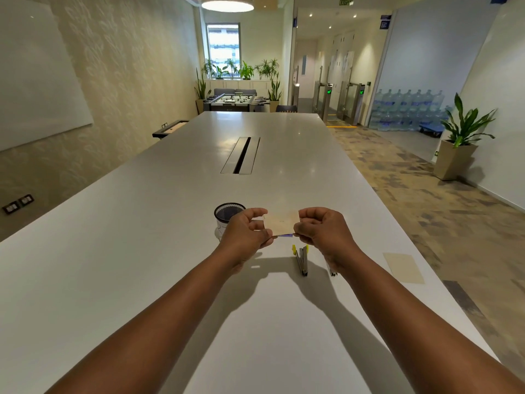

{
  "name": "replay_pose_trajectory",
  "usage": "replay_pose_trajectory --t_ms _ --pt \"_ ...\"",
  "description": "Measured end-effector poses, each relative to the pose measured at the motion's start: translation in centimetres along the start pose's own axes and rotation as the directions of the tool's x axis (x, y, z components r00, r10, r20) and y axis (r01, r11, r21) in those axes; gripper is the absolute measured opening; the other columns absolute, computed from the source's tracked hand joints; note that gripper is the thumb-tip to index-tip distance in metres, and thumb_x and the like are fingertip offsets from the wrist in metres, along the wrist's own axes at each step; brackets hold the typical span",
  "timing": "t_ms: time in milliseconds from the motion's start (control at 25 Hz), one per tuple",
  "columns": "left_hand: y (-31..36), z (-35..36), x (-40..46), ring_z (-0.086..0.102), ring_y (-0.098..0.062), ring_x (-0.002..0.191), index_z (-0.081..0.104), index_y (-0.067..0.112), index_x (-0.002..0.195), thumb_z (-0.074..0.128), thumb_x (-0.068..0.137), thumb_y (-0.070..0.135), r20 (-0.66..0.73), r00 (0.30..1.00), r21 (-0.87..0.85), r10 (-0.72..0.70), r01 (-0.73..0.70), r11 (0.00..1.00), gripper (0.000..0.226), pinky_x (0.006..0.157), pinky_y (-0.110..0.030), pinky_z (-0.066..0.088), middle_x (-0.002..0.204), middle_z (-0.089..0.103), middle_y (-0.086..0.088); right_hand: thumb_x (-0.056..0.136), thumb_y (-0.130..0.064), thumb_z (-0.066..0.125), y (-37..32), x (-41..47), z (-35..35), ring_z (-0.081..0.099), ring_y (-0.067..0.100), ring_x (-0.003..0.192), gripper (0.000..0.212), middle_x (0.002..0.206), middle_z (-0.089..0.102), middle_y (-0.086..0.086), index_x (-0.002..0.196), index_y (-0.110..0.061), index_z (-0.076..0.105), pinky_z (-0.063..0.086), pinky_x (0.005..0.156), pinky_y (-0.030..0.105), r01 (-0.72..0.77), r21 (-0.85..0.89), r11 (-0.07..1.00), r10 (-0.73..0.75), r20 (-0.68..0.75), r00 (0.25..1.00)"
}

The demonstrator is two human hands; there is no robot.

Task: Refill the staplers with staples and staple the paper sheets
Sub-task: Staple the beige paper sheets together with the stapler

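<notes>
Both my hands hold one small cream box of staples (281, 222) above the white table (142, 251). My left hand (245, 233) pinches its left end and my right hand (321, 230) pinches its right end; a blue edge shows under the box. Below it on the table lies a stapler (301, 258) with yellow ends, flipped wide open. A second stapler (333, 273) is mostly hidden behind my right wrist. Cream paper sheets (403, 268) lie flat at the right table edge.
A black mesh pen cup (227, 213) stands just left of my left hand. A cable hatch (241, 155) is set into the table's middle, farther back. The table's right edge drops to a carpeted floor with a potted plant (461, 137).
</notes>
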State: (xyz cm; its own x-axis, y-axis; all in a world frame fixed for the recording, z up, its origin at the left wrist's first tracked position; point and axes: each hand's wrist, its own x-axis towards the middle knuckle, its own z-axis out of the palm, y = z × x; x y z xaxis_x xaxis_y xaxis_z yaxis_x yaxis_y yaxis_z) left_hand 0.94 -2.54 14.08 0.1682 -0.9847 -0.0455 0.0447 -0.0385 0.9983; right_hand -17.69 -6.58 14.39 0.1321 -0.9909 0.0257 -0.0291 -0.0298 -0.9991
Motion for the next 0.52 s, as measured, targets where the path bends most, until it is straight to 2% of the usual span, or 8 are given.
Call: replay_pose_trajectory --t_ms 80,160,240,320,400,440,520 --pt "-0.9 -0.2 0.5 0.075 -0.021 0.084 0.056 0.011 0.128 0.069 0.088 -0.008 -0.067 0.997 0.059 0.033 -0.029 0.998 0.046 0.076 -0.03 0.064 0.097 0.074 -0.011 0.081 0.006 0.072 0.2 0.7 0.1 0.069 0.022 0.073 0.022 0.088 0.074 0.023 0.097 -0.009 0.074 0.06 0.064 0.026 0.034 -0.067 0.997 -0.036 -0.025 0.999" --pt "-2.2 -0.4 1.0 0.075 -0.026 0.085 0.055 0.01 0.128 0.07 0.089 -0.003 -0.095 0.994 0.145 0.048 -0.034 0.989 0.044 0.082 -0.041 0.063 0.088 0.075 -0.009 0.08 0.005 0.072 0.3 1.4 0.3 0.07 0.022 0.073 0.024 0.085 0.075 0.017 0.094 -0.015 0.075 0.06 0.071 0.034 0.077 -0.175 0.982 -0.088 -0.056 0.995" --pt "-3.6 -0.5 1.6 0.075 -0.029 0.086 0.057 0.012 0.127 0.067 0.091 0.004 -0.077 0.995 0.342 0.061 -0.031 0.939 0.037 0.083 -0.045 0.061 0.085 0.074 -0.005 0.081 0.001 0.072 0.3 2.3 0.6 0.07 0.018 0.075 0.024 0.084 0.077 0.007 0.094 -0.018 0.076 0.06 0.074 0.035 0.131 -0.287 0.949 -0.155 -0.064 0.986" --pt "-5.1 -0.7 2.4 0.072 -0.026 0.089 0.066 0.015 0.122 0.064 0.094 0.012 0.0 0.997 0.629 0.073 -0.057 0.775 0.029 0.083 -0.036 0.058 0.093 0.074 -0.005 0.085 -0.003 0.072 0.2 3.2 1.3 0.071 0.011 0.077 0.022 0.085 0.077 -0.002 0.096 -0.021 0.078 0.056 0.07 0.027 0.195 -0.373 0.907 -0.227 -0.042 0.973" --pt "-6.4 -0.9 3.1 0.067 -0.024 0.099 0.071 0.015 0.117 0.06 0.096 0.017 0.089 0.995 0.804 0.047 -0.099 0.586 0.024 0.087 -0.032 0.052 0.107 0.073 -0.006 0.087 -0.005 0.071 -0.1 4.0 2.6 0.07 0.006 0.075 0.022 0.085 0.076 -0.008 0.098 -0.023 0.079 0.053 0.066 0.021 0.268 -0.444 0.855 -0.294 0.012 0.956" --pt "-7.0 -1.1 3.4 0.065 -0.026 0.101 0.073 0.014 0.108 0.057 0.097 0.016 0.132 0.991 0.842 0.03 -0.128 0.523 0.019 0.085 -0.032 0.05 0.105 0.072 -0.006 0.089 -0.005 0.069 -0.2 4.5 3.4 0.07 0.008 0.073 0.023 0.084 0.075 -0.009 0.099 -0.023 0.079 0.054 0.064 0.021 0.31 -0.476 0.823 -0.327 0.049 0.944" --pt "-8.3 -1.5 4.0 0.06 -0.03 0.088 0.061 0.012 0.076 0.051 0.095 0.01 0.194 0.981 0.89 0.009 -0.18 0.418 0.022 0.067 -0.032 0.039 0.083 0.062 -0.006 0.09 -0.005 0.066 -0.3 5.5 5.2 0.07 0.014 0.075 0.024 0.087 0.076 -0.007 0.102 -0.022 0.08 0.056 0.066 0.026 0.399 -0.541 0.74 -0.397 0.128 0.909"
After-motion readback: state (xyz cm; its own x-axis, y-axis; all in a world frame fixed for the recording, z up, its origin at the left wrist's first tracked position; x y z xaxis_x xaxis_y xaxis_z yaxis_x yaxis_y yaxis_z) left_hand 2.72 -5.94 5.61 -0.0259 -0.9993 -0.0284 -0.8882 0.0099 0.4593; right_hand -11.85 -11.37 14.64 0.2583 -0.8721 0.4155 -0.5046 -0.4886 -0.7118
